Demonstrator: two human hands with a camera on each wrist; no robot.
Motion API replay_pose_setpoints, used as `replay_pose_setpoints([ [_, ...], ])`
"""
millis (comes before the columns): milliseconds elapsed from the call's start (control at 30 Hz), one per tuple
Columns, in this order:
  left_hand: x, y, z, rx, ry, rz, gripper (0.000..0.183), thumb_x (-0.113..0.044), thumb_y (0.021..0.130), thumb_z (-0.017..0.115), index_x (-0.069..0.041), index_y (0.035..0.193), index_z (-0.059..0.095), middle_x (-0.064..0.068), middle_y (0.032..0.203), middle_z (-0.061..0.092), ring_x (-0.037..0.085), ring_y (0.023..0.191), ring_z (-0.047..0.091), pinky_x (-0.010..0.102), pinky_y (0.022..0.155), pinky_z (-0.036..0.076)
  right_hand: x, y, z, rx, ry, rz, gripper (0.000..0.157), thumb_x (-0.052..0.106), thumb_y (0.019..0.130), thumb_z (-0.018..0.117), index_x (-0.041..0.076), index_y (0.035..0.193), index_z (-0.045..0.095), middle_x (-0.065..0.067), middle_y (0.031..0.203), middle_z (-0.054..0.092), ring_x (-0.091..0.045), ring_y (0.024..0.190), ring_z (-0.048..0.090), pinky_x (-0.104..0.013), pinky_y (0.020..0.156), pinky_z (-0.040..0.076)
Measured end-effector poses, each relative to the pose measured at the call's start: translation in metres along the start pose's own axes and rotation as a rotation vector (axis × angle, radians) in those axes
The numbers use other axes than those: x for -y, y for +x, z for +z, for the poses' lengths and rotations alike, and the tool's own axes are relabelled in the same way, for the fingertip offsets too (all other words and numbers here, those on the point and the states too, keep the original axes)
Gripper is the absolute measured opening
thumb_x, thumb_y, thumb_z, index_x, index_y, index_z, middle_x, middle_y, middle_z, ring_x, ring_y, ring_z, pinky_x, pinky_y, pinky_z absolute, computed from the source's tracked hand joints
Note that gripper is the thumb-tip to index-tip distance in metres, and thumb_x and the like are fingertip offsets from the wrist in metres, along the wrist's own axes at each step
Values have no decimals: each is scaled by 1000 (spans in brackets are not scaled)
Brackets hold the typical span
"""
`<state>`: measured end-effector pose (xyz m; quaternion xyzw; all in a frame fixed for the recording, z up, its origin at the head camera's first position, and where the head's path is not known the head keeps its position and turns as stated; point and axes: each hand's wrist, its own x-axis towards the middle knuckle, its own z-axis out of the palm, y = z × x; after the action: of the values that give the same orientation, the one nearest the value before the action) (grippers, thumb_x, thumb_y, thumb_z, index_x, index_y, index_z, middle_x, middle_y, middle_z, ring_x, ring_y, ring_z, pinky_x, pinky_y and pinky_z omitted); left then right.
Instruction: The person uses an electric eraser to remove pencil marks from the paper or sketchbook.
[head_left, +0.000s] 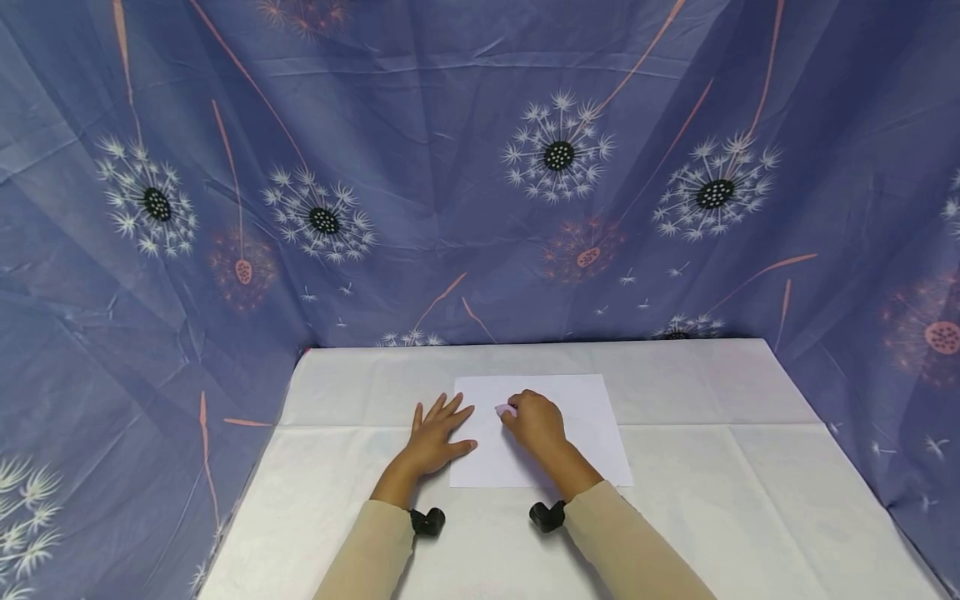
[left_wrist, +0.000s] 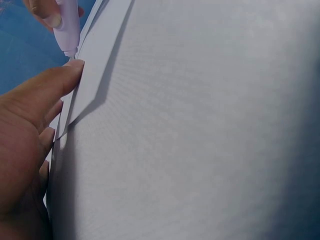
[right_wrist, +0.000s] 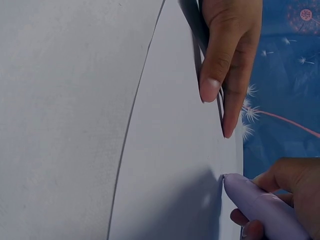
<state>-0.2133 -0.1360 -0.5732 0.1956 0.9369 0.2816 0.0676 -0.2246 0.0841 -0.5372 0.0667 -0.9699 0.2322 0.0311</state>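
A white sheet of paper (head_left: pixel 588 442) lies on the white-covered table between my hands. My left hand (head_left: pixel 432 443) is spread flat, with thumb and fingertips on the sheet's left edge. In my right hand (head_left: pixel 538 423) I grip a thick lavender pen (right_wrist: pixel 262 207) with a tapered end and a small narrow tip. Over the left half of the sheet, the pen points down and left, its tip right at the paper in the right wrist view. The palm hides the pen's back end. No mark shows on the paper.
A white cloth with fold lines covers the table (head_left: pixel 750 500). Behind and at both sides hangs a blue curtain (head_left: pixel 442 200) with dandelion prints. A small black device (head_left: pixel 428 522) is strapped at the left wrist, and another black device (head_left: pixel 547 517) at the right.
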Motion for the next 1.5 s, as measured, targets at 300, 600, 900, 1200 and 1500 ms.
replay_pose_setpoints([
  [300,0,0,0,-5,-2,-2,66,-45,95,67,-21,153,48,6,168,29,36,158,15,68,124,-3,1,0,-1,14,13,2,27,29,93,72,7,108,79,-11,100,75,-31,97,72,-47,86,58],
  [600,-1,0,0,2,7,-13,66,-46,95,67,-22,153,47,5,168,29,35,158,15,68,124,-3,0,2,2,8,20,-17,27,28,93,73,7,108,79,-10,101,75,-31,98,72,-47,87,58],
  [900,0,0,0,-1,0,-5,66,-45,95,68,-21,153,48,6,168,29,36,158,16,68,124,-3,-7,6,2,-27,23,23,29,30,93,72,6,110,78,-11,101,74,-32,97,72,-47,86,58],
  [1200,0,1,1,4,1,-15,67,-46,94,67,-22,153,47,5,168,28,35,158,14,67,125,-4,-3,6,3,4,39,-43,26,27,93,73,6,108,78,-10,101,75,-32,97,72,-47,87,59],
  [1500,2,1,2,-3,14,-2,66,-46,95,67,-22,153,47,4,168,29,35,158,15,67,125,-3,-4,7,0,-3,1,6,27,28,93,73,8,109,79,-11,101,75,-32,98,72,-47,86,59],
])
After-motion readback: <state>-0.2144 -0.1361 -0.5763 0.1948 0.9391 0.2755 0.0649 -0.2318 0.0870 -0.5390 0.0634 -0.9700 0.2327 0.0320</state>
